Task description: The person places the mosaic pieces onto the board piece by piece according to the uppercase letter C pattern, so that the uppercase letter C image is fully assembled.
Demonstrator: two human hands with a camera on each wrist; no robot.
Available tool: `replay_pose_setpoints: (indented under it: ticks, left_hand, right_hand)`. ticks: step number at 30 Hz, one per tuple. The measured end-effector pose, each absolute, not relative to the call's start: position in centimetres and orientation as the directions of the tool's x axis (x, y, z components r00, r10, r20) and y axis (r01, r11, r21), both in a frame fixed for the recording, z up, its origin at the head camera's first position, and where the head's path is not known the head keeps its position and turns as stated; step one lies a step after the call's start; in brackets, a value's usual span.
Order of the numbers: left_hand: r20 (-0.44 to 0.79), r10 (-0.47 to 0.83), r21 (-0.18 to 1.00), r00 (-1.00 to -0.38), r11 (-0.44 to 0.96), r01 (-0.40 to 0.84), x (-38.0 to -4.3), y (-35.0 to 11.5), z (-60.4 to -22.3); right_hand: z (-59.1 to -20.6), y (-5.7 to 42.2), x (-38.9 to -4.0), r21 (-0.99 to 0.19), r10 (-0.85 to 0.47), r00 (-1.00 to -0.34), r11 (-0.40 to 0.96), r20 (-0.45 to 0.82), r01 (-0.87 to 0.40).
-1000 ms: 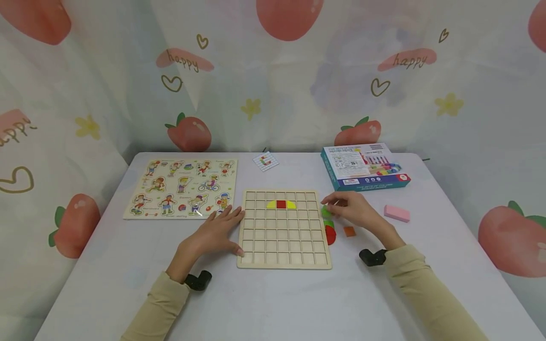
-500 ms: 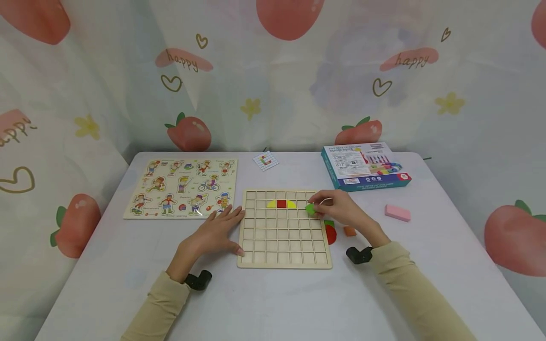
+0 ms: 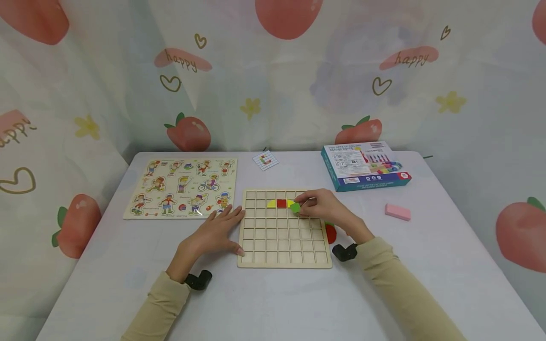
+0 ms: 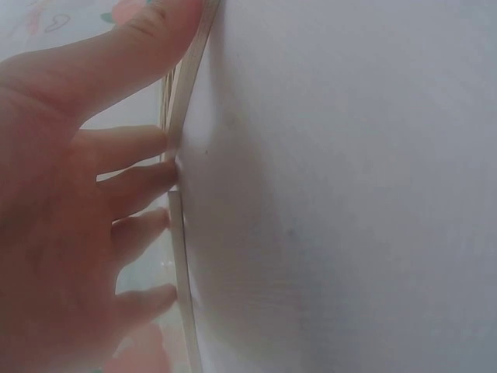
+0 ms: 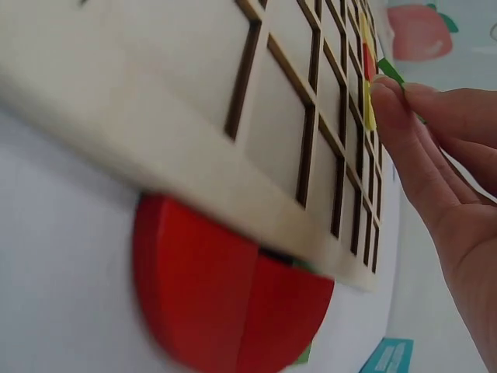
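Observation:
A wooden grid board (image 3: 283,246) lies on the table, with a red square tile (image 3: 281,203) between two yellow rounded tiles (image 3: 271,204) in its second row from the back. My right hand (image 3: 322,208) pinches a green tile (image 3: 295,208) between thumb and finger, over the board beside the right yellow tile. In the right wrist view this green tile (image 5: 391,71) is seen edge-on. My left hand (image 3: 217,232) rests flat, fingers spread and straight, its thumb and fingertips at the board's left edge. Red rounded tiles (image 5: 225,287) lie against the board's right edge, with a bit of green beside them.
A picture puzzle board (image 3: 181,189) with sports figures lies at the left. A small pattern card (image 3: 266,161) sits behind the grid board. At the back right is a teal-edged box (image 3: 366,166), and a pink block (image 3: 397,212) lies in front of it.
My right hand has picked up the green tile from beside the board and carried it left over the grid, to the right yellow tile. My left hand has stayed in place.

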State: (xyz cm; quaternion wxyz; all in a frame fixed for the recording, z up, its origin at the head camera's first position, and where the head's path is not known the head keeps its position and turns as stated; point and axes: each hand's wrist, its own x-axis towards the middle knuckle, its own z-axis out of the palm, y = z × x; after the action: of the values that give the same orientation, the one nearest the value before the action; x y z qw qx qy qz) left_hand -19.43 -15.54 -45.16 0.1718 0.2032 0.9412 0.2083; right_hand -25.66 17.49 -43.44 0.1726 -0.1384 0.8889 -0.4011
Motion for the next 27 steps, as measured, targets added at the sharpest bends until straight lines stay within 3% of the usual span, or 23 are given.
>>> replay_pose_setpoints:
  ticks: [27]
  left_hand:
    - [-0.242, 0.449, 0.469, -0.860, 0.830, 0.302, -19.5, -15.5, -45.2]
  right_hand:
    - [-43.8, 12.1, -26.7, -0.736, -0.510, -0.853, 0.619, -0.111, -0.274]
